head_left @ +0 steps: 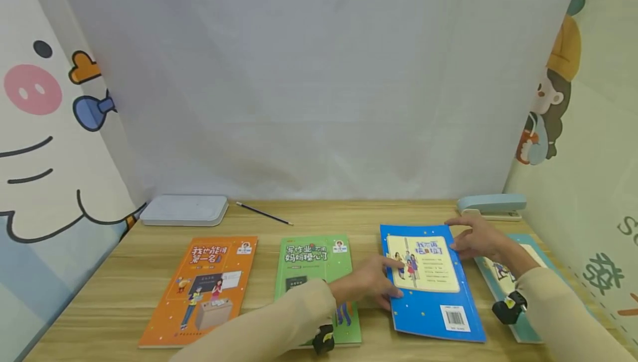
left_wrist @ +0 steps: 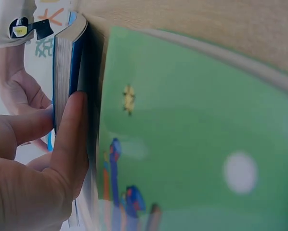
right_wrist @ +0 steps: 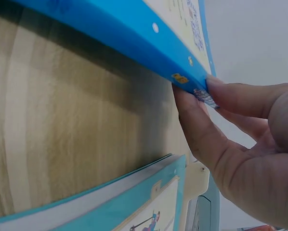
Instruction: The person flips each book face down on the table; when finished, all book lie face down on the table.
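Note:
A blue paperback book (head_left: 428, 309) with a barcode at its lower right is held between two hands. My left hand (head_left: 366, 282) pinches its left edge, thumb on the cover and fingers underneath; in the left wrist view the page edges show between them. At the upper right corner, my right hand (head_left: 478, 238) grips the spine side. The right wrist view shows the spine (right_wrist: 180, 78) raised above the wooden table. Left of it lies a green book (head_left: 314, 246), partly hidden by my left sleeve. A teal book (head_left: 528, 246) lies to the right, partly under my right forearm.
An orange book (head_left: 219, 273) lies at the left of the wooden table (head_left: 124, 273). Along the back stand a pale pencil case (head_left: 184, 210), a dark pencil (head_left: 264, 213) and a light blue stapler (head_left: 490, 202). A white curtain (head_left: 319, 85) closes off the far side.

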Tool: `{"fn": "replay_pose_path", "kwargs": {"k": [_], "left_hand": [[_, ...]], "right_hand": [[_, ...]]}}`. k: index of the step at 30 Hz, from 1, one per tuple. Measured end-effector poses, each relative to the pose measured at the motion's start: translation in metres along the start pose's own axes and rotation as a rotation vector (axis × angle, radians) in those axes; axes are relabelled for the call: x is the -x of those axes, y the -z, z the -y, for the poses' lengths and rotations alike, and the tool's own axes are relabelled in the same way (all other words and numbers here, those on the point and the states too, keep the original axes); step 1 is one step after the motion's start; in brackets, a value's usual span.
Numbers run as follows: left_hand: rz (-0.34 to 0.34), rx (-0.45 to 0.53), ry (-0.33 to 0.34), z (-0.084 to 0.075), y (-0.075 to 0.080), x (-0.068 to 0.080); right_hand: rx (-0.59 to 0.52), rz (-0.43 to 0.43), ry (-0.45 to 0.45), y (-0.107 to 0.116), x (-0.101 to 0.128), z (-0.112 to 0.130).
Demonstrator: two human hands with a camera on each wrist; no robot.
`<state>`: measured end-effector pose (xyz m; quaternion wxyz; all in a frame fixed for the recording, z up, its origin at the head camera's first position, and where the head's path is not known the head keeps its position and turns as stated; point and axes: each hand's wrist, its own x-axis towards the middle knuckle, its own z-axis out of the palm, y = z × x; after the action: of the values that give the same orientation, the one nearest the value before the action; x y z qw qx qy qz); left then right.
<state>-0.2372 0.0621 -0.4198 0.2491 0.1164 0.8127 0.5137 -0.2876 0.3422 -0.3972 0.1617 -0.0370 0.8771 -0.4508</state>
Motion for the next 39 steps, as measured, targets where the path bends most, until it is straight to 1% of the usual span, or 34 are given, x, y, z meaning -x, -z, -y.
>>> {"fn": "replay_pose_path", "kwargs": {"k": [5, 12, 17, 22, 30, 35, 39], "left_hand": [[0.019, -0.007, 0.023, 0.000, -0.002, -0.001], [0.012, -0.027, 0.039, -0.001, -0.003, 0.000], [-0.001, -0.059, 0.036, -0.002, -0.005, 0.001], [-0.001, -0.129, 0.030, -0.004, -0.006, 0.003], [-0.002, -0.336, 0.005, -0.008, -0.002, 0.005], [0.029, -0.381, -0.013, -0.007, 0.002, 0.003], [0.027, -0.412, -0.049, -0.004, 0.009, 0.003]], "right_hand": [[0.021, -0.014, -0.031, -0.003, -0.002, -0.003], [0.044, -0.024, -0.082, -0.005, -0.005, -0.004], [0.049, -0.025, -0.095, -0.005, -0.005, -0.004], [0.043, -0.026, -0.105, -0.007, -0.006, -0.003], [0.099, -0.041, -0.145, -0.008, -0.008, 0.002], [0.127, -0.024, -0.157, -0.007, -0.005, 0.008], [0.192, -0.012, -0.159, -0.004, -0.002, 0.015]]}}
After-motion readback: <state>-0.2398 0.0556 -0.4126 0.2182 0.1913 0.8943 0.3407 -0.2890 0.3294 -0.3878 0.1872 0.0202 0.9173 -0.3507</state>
